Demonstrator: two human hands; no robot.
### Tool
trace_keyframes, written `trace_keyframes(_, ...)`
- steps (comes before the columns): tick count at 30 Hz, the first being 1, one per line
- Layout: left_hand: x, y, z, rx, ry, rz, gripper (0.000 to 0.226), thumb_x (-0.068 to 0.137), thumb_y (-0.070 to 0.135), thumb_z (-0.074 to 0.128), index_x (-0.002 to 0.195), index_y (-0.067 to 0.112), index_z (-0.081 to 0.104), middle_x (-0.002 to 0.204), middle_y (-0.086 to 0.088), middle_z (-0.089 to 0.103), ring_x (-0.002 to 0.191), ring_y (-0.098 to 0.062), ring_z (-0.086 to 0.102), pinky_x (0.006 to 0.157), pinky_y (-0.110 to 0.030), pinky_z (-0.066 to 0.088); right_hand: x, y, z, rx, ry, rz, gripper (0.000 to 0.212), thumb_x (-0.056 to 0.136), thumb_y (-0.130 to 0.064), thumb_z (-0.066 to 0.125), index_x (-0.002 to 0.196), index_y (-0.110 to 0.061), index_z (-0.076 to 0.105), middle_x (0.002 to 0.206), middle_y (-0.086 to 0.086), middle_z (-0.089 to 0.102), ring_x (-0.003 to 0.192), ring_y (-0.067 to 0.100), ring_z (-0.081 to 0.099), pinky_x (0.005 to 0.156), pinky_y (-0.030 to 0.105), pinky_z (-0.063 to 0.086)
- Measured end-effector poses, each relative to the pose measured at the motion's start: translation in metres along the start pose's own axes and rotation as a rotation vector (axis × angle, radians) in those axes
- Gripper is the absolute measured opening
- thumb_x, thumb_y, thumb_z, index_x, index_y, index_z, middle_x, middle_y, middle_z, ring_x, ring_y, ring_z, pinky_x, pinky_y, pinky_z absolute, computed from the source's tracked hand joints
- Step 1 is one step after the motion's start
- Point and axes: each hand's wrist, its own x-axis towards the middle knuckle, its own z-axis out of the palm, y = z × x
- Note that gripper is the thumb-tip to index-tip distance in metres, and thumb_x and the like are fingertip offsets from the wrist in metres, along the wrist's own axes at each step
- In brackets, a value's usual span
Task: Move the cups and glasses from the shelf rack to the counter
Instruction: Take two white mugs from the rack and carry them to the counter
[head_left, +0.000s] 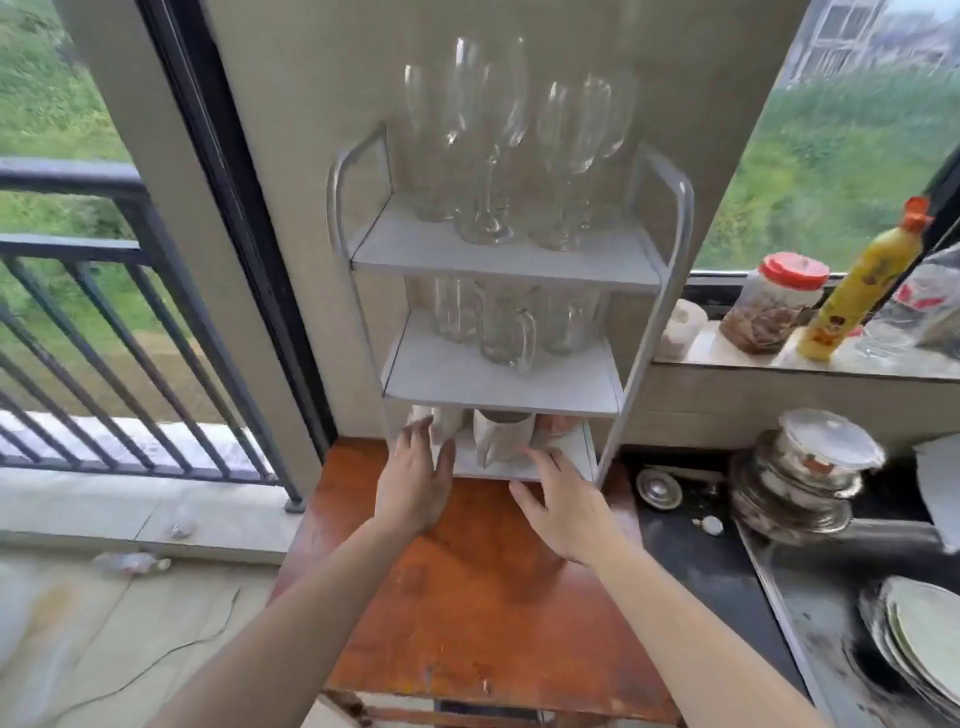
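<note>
At the back of a red-brown wooden desk (467, 597), against the wall, a grey three-tier shelf rack (670, 223). On its top tier, a cluster of tall stemmed wine glasses (488, 130), upright and close together. On the middle tier, several clear glass mugs (506, 332) with handles, set toward the back. On the bottom tier, a middle white cup (501, 439), a left white cup (439, 418) partly behind the fingers, and a brownish cup (553, 425) at the right, mostly hidden under the shelf above. All cups and glasses on the rack. Left grip (415, 483) stretched forward at the left front corner of the bottom tier, fingers straight and spread, holding nothing. Its fingertips right beside the left white cup, contact impossible to tell. Right grip (566, 509) likewise wide open and empty, back of the hand up, low over the desk. Its fingertips at the front edge of the bottom tier, just in front of the middle white cup. On the windowsill to the right, a red-lidded jar (779, 306) and a yellow bottle (857, 291) side by side. Lower right, stacked steel bowls (800, 483) and, nearer the camera, a pile of pale plates (919, 639). To the left, outside the window, a black balcony railing (104, 322). Slight blur throughout, finer detail of the cups not readable.
</note>
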Motion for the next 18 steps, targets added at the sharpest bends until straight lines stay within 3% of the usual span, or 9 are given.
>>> trace_keyframes(4, 0.027, 0.001, 0.003, -0.346, -0.032, -0.178, 0.050, 0.101, 0.043, 0.046, 0.142, 0.013, 0.042, 0.128, -0.009, 0.061, 0.120, -0.028, 0.057, 0.093, -0.036, 0.045, 0.034, -0.004, 0.020, 0.281, -0.079, 0.014, 0.042, 0.101, -0.026, 0.054, 0.142, -0.030, 0.046, 0.144, -0.004, 0.050, 0.128, 0.018, 0.053, 0.105, 0.030, 0.044)
trace_keyframes(6, 0.032, 0.002, 0.003, -0.510, -0.048, -0.236, 0.042, 0.102, 0.037, 0.050, 0.137, 0.014, 0.048, 0.120, -0.006, 0.065, 0.114, -0.026, 0.061, 0.096, -0.042, 0.049, 0.046, -0.008, 0.031, 0.438, -0.094, 0.051, 0.032, 0.099, -0.016, 0.056, 0.128, -0.030, 0.052, 0.128, -0.007, 0.057, 0.117, 0.015, 0.059, 0.089, 0.015, 0.045)
trace_keyframes(8, 0.035, 0.001, 0.002, -0.621, -0.052, -0.284, 0.035, 0.102, 0.035, 0.052, 0.130, 0.015, 0.052, 0.112, -0.003, 0.066, 0.108, -0.023, 0.063, 0.093, -0.045, 0.053, 0.055, -0.010, 0.032, 0.576, -0.112, 0.107, 0.022, 0.099, -0.015, 0.055, 0.113, -0.031, 0.056, 0.114, -0.013, 0.061, 0.109, 0.014, 0.061, 0.077, 0.011, 0.042)
trace_keyframes(13, 0.041, -0.006, 0.008, -0.755, -0.083, -0.393, 0.028, 0.100, 0.031, 0.056, 0.121, 0.011, 0.059, 0.106, -0.006, 0.068, 0.108, -0.020, 0.064, 0.090, -0.041, 0.057, 0.063, -0.005, 0.027, 0.832, -0.292, 0.172, 0.027, 0.097, -0.017, 0.054, 0.103, -0.040, 0.066, 0.111, -0.017, 0.067, 0.103, 0.005, 0.060, 0.082, 0.024, 0.050)
trace_keyframes(16, 0.038, -0.005, 0.013, -0.761, -0.011, -0.423, 0.024, 0.097, 0.036, 0.061, 0.108, 0.014, 0.062, 0.096, -0.005, 0.068, 0.097, -0.020, 0.067, 0.086, -0.037, 0.059, 0.061, -0.007, 0.029, 0.867, -0.335, 0.223, 0.022, 0.094, -0.021, 0.058, 0.112, -0.034, 0.064, 0.118, -0.007, 0.066, 0.108, 0.013, 0.060, 0.091, 0.034, 0.053)
trace_keyframes(18, 0.031, -0.003, 0.016, -0.738, 0.005, -0.435, 0.030, 0.094, 0.046, 0.061, 0.103, 0.018, 0.063, 0.096, -0.004, 0.068, 0.093, -0.018, 0.068, 0.082, -0.035, 0.060, 0.056, -0.010, 0.031, 0.865, -0.296, 0.246, 0.015, 0.093, -0.034, 0.061, 0.107, -0.029, 0.062, 0.113, -0.001, 0.067, 0.108, 0.021, 0.063, 0.092, 0.040, 0.054)
